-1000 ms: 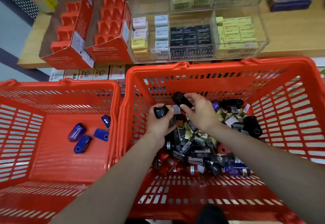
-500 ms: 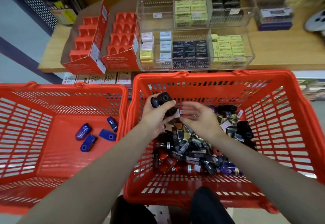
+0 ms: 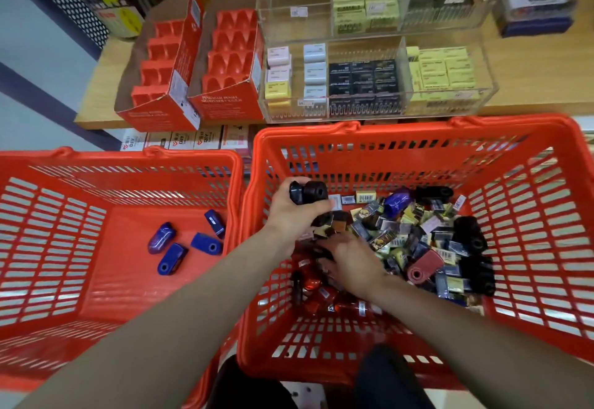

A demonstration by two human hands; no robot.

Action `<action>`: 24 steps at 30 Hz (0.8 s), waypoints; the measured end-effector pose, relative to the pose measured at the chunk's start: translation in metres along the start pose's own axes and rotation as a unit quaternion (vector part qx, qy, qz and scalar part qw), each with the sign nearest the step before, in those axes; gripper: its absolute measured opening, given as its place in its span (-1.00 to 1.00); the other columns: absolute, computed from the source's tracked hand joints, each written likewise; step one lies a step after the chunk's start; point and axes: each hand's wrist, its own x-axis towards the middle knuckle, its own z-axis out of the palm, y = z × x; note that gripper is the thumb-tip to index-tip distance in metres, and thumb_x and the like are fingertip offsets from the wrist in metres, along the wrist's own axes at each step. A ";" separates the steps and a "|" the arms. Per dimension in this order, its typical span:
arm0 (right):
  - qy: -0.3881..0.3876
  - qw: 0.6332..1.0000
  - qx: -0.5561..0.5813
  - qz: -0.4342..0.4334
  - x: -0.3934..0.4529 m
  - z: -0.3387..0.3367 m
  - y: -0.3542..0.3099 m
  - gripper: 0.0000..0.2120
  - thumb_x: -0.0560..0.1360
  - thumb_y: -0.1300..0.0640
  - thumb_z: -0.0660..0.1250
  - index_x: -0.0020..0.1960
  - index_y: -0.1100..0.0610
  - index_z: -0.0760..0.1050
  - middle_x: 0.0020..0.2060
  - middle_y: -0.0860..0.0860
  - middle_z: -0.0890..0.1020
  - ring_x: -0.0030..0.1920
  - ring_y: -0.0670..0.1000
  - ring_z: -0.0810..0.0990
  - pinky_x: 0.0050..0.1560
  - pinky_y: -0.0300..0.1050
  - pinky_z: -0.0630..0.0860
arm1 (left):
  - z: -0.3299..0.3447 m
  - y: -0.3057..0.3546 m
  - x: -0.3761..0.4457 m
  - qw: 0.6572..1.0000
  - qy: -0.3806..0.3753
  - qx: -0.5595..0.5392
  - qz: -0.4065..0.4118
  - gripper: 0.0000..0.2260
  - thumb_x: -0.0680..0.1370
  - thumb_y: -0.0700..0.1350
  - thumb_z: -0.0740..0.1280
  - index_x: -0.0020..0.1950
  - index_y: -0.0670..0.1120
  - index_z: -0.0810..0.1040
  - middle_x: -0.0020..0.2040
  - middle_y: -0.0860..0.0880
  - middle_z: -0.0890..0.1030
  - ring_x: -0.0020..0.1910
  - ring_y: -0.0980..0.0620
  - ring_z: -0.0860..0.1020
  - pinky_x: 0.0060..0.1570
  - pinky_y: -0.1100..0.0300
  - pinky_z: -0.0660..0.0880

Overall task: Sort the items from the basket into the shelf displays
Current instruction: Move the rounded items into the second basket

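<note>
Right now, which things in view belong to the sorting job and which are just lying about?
In the job:
left hand, gripping black sharpeners
right hand, reaching into the full basket
red display boxes

Lying about:
yellow packet
purple box

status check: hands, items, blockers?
Left hand grips black sharpeners. Right hand down in the right basket pile, grasp unclear. Nothing blocking the red display boxes.
</note>
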 end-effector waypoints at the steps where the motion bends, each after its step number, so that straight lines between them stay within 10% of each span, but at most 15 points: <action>1: 0.023 0.996 0.083 0.029 -0.002 -0.012 0.006 -0.68 0.58 0.12 0.32 0.32 0.09 0.51 0.12 0.04 0.62 0.15 0.06 0.56 0.15 -0.09 0.48 | 0.001 -0.001 0.000 1.000 0.003 -0.002 0.000 -0.62 0.39 -0.28 0.56 0.03 0.07 0.50 0.09 -0.06 0.59 0.06 -0.07 0.62 -0.02 0.00 0.65; 4: 0.071 0.955 0.241 0.160 -0.013 -0.048 0.027 -0.71 0.60 0.12 0.30 0.31 0.11 0.51 -0.05 0.03 0.66 -0.13 -0.01 0.62 -0.15 -0.22 0.52 | 0.002 -0.006 -0.001 1.000 0.020 -0.020 -0.004 -0.60 0.39 -0.24 0.57 0.11 0.05 0.52 0.11 -0.05 0.60 0.06 -0.04 0.63 -0.07 0.06 0.66; 7: 0.095 0.861 0.442 0.232 -0.022 -0.075 0.039 -0.78 0.61 0.09 0.30 0.25 0.01 0.51 0.02 -0.07 0.68 0.06 0.04 0.66 0.12 -0.04 0.59 | 0.004 -0.011 -0.008 0.995 0.003 -0.088 -0.048 -0.62 0.40 -0.22 0.57 0.12 0.05 0.54 0.09 -0.01 0.61 -0.01 0.03 0.63 -0.30 0.21 0.61; 11: 0.081 0.806 0.550 0.200 -0.027 -0.089 0.025 -0.72 0.59 0.09 0.34 0.29 -0.01 0.47 0.06 -0.11 0.68 -0.06 -0.03 0.71 0.11 -0.02 0.62 | 0.012 -0.013 -0.017 0.972 -0.064 -0.191 -0.119 -0.56 0.35 -0.20 0.61 0.18 -0.02 0.58 0.17 -0.06 0.61 0.13 -0.11 0.60 -0.03 -0.13 0.64; 24: 0.131 0.871 0.469 0.066 -0.034 -0.132 -0.019 -0.68 0.57 0.13 0.36 0.25 -0.20 0.49 0.07 -0.03 0.62 -0.01 -0.17 0.63 0.00 -0.27 0.59 | 0.006 0.035 -0.036 0.982 -0.028 -0.185 -0.012 -0.54 0.29 -0.32 0.60 0.06 0.06 0.61 -0.13 0.06 0.73 -0.16 0.01 0.72 -0.16 0.02 0.65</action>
